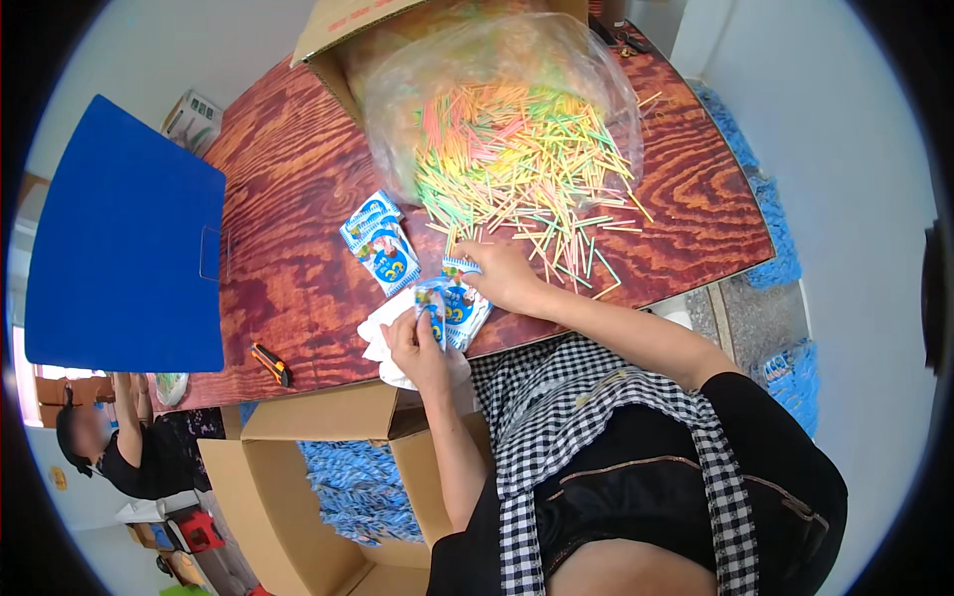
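A: Which container lies nearest?
B: At seven o'clock from the hands, an open cardboard box (273, 487), its flaps spread, holds a dense mass of crinkled blue packaging (358, 487).

A: And at the table's near edge?
B: The left hand (417, 350) holds a small, flat blue-and-white packet (431, 310) between thumb and fingers; a white, soft-looking sheet (376, 326) lies beneath that hand. The right hand (504, 278), just beyond at two o'clock, is curled narrow at the far end of further packets (465, 310); whether its fingertips grip a packet or a stick, one cannot tell.

A: What surrounds them?
B: At ten o'clock, a loose stack of similar packets (386, 250), glossy and rectangular, overlaps on the red-brown, wood-grained table (288, 214). Between eight and nine, an orange-and-black cutter (270, 365) lies apart from them.

A: The far container?
B: At one o'clock, thin straight sticks (527, 164) in yellow, green and pink spill from a clear, wrinkled plastic bag (397, 149); the nearest lie just beside the right hand's fingertips. The bag emerges from a second carton (353, 25) at twelve, its mouth facing the hands.

A: Farther out?
B: A smooth blue panel (124, 248) stands at nine; another person (134, 452) is at eight.
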